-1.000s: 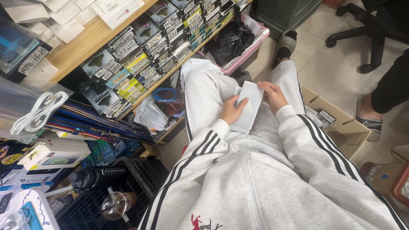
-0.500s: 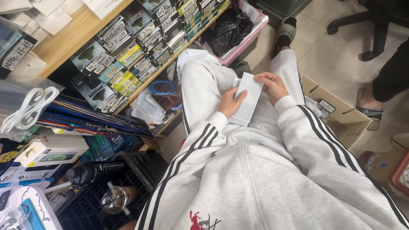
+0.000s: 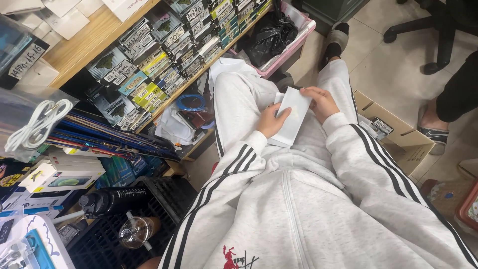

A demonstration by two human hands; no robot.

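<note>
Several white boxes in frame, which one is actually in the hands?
The flat white box on the lap, held by left hand and right hand; the others lie on shelves at left.

- My left hand (image 3: pixel 271 121) and right hand (image 3: pixel 322 102) grip a flat white box (image 3: pixel 291 117) over my lap.
- Cardboard box (image 3: pixel 403 142) on floor, just right of my leg.

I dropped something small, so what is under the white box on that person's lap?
Under the white box only the grey trousers show, with the left hand and right hand gripping its sides. Anything directly beneath is covered.
</note>
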